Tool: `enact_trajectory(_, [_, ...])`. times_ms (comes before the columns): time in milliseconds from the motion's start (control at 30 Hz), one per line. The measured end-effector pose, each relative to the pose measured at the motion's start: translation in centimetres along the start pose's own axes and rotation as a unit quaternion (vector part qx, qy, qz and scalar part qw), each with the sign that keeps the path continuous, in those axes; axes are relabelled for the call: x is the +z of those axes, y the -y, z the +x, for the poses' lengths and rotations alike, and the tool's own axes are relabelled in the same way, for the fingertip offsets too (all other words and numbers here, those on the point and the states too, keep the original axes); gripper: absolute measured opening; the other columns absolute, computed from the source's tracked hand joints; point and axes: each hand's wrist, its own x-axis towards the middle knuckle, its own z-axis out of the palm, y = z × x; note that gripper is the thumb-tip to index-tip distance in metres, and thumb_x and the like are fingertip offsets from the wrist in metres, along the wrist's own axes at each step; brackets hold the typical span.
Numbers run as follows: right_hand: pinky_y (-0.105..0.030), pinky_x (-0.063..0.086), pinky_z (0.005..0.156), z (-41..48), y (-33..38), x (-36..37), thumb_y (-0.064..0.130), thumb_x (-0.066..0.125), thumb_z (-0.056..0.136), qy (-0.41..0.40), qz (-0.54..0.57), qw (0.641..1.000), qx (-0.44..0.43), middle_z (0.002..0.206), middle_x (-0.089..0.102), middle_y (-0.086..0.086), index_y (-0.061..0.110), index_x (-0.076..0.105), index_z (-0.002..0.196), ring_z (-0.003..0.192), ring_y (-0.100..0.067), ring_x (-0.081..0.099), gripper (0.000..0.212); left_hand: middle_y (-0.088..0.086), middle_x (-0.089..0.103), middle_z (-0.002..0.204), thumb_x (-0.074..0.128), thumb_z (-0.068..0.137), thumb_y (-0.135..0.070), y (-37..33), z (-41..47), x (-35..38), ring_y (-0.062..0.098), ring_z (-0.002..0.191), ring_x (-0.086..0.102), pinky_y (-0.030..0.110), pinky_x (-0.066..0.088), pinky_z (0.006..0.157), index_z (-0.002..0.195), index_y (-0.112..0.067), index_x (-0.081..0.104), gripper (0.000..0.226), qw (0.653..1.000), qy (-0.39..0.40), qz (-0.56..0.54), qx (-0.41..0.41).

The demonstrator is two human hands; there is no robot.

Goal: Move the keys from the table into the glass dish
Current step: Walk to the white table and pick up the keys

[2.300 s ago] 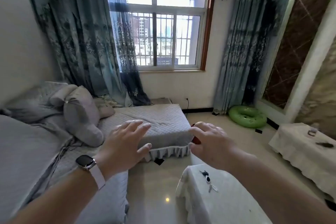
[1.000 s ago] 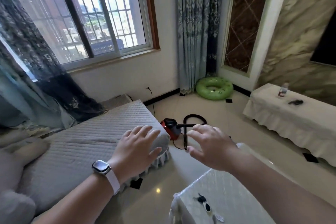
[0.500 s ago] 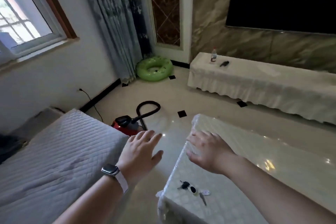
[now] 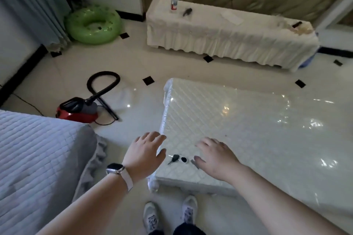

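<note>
Low table point(image 4: 238, 129) w/ white quilted cover under glossy clear sheet, near-left corner bearing bunch of keys point(image 4: 181, 159) (black fobs, metal blades) lying flat; rest of top bare; table stands on pale tiled floor point(image 4: 137, 126) w/ small black inset squares.

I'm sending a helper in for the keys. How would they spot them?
Find the white quilted table nearest the grey bed. At its near corner, between the left hand and right hand, lies the keys: dark fobs and metal blades, the only clutter there.
</note>
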Motion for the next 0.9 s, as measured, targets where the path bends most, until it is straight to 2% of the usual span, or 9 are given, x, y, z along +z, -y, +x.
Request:
enact_trajectory(233, [-0.039, 0.041, 0.09, 3.9, -6.9, 10.1, 0.039, 0.048, 0.089, 0.03, 0.035, 0.997, 0.056, 0.132, 0.051, -0.007, 0.016, 0.051, 0.127, 0.117, -0.029, 0.047, 0.045, -0.001, 0.056, 0.133, 0.046, 0.091, -0.04, 1.3, 5.1, 12.2, 0.024, 0.122, 0.047, 0.038, 0.04, 0.094, 0.131, -0.025, 0.049, 0.043, 0.995, 0.099, -0.013, -0.021])
enact_trajectory(400, [-0.041, 0.042, 0.088, 6.8, -11.2, 19.2, 0.035, 0.052, 0.086, 0.045, 0.07, 0.992, 0.093, 0.13, 0.051, -0.008, 0.016, 0.051, 0.126, 0.114, -0.03, 0.048, 0.045, 0.003, 0.057, 0.13, 0.046, 0.09, -0.037, 2.4, 8.2, 22.8, 0.027, 0.119, 0.049, 0.038, 0.041, 0.084, 0.128, -0.024, 0.051, 0.04, 0.988, 0.147, -0.03, -0.047])
enact_trajectory(567, [-0.041, 0.041, 0.086, 8.9, -13.9, 26.2, 0.032, 0.055, 0.084, 0.047, 0.069, 0.993, 0.085, 0.133, 0.048, -0.007, 0.017, 0.049, 0.128, 0.113, -0.03, 0.046, 0.047, 0.003, 0.059, 0.123, 0.048, 0.089, -0.034, 3.5, 9.6, 30.7, 0.027, 0.111, 0.051, 0.034, 0.038, 0.073, 0.12, -0.022, 0.054, 0.035, 0.986, 0.154, -0.033, -0.062])
enact_trajectory(767, [-0.043, 0.044, 0.079, 11.7, -15.9, 30.2, 0.033, 0.062, 0.082, 0.016, 0.011, 0.998, 0.06, 0.125, 0.05, -0.012, 0.013, 0.052, 0.12, 0.106, -0.034, 0.049, 0.044, 0.006, 0.056, 0.124, 0.05, 0.089, -0.034, 4.2, 10.1, 35.9, 0.03, 0.111, 0.05, 0.042, 0.046, 0.083, 0.123, -0.019, 0.049, 0.037, 0.984, 0.159, -0.04, -0.073])
enact_trajectory(900, [-0.046, 0.044, 0.082, 13.8, -16.5, 32.1, 0.039, 0.06, 0.086, 0.011, 0.005, 0.999, 0.047, 0.122, 0.051, -0.013, 0.012, 0.053, 0.12, 0.109, -0.033, 0.047, 0.044, 0.006, 0.056, 0.121, 0.048, 0.09, -0.033, 5.0, 10.9, 38.0, 0.03, 0.109, 0.049, 0.038, 0.041, 0.077, 0.117, -0.018, 0.053, 0.031, 0.986, 0.147, -0.019, -0.079])
